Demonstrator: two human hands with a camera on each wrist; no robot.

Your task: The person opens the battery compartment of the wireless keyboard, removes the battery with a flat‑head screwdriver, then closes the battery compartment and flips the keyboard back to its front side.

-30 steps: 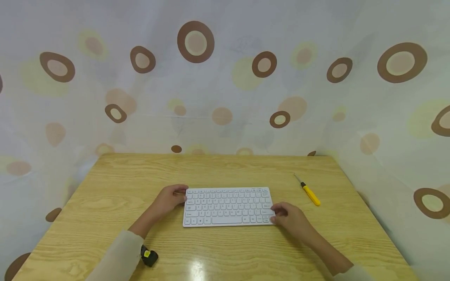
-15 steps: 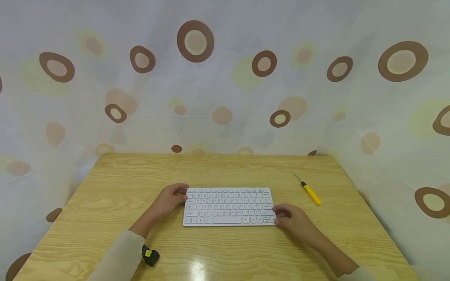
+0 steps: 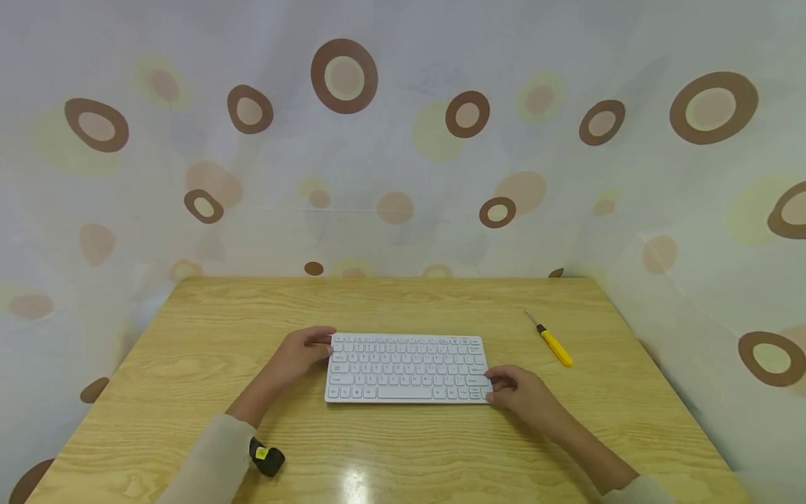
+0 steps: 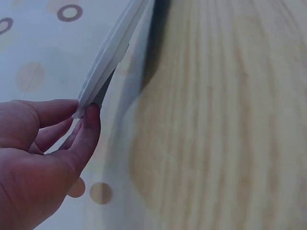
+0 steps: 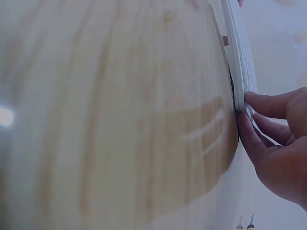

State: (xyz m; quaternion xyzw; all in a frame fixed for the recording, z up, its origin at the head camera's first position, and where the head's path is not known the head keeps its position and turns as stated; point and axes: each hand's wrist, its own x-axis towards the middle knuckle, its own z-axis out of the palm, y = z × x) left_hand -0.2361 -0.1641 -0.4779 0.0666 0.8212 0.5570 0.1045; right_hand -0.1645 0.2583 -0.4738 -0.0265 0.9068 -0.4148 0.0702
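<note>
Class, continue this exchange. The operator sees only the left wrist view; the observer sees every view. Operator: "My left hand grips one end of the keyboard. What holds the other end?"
Observer: The right hand pinches the opposite end of the white keyboard.

Operator: Which way do the keys face?

Observer: Up, with the space bar on the side nearest the person.

Operator: Is any tool lying about?

Observer: Yes, a yellow-handled screwdriver lies on the table, to the right of the keyboard and touched by neither hand.
</note>
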